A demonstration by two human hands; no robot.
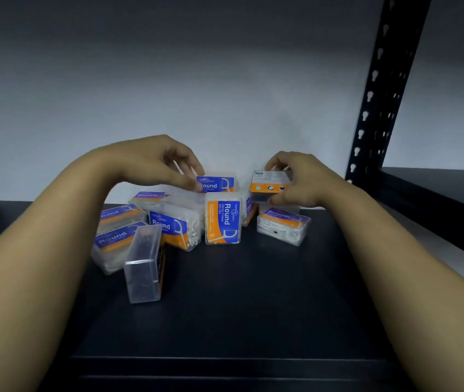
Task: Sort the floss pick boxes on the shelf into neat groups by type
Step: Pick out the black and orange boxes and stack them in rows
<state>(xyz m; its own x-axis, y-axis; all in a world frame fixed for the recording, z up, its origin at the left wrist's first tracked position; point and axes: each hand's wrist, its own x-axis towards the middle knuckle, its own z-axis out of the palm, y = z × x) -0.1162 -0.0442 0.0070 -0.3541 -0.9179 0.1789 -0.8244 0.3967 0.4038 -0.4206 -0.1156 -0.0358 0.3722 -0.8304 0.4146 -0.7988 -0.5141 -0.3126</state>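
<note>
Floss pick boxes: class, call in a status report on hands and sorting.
Left hand gripping top Round box. Right hand holding a box aloft. Remaining boxes jumbled, Round and Smooth mixed. Nothing blocking.

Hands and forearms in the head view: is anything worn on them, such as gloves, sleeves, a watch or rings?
Nothing worn is visible. The left hand and right hand are bare, with no gloves. Both forearms are uncovered down to the frame edge, so no sleeves show. No watch, band or bracelet sits on either wrist. No rings can be made out, though the fingers are slightly blurred.

Likely a stockroom: black slotted-steel shelving, boxed floss picks, bare wall.
</note>
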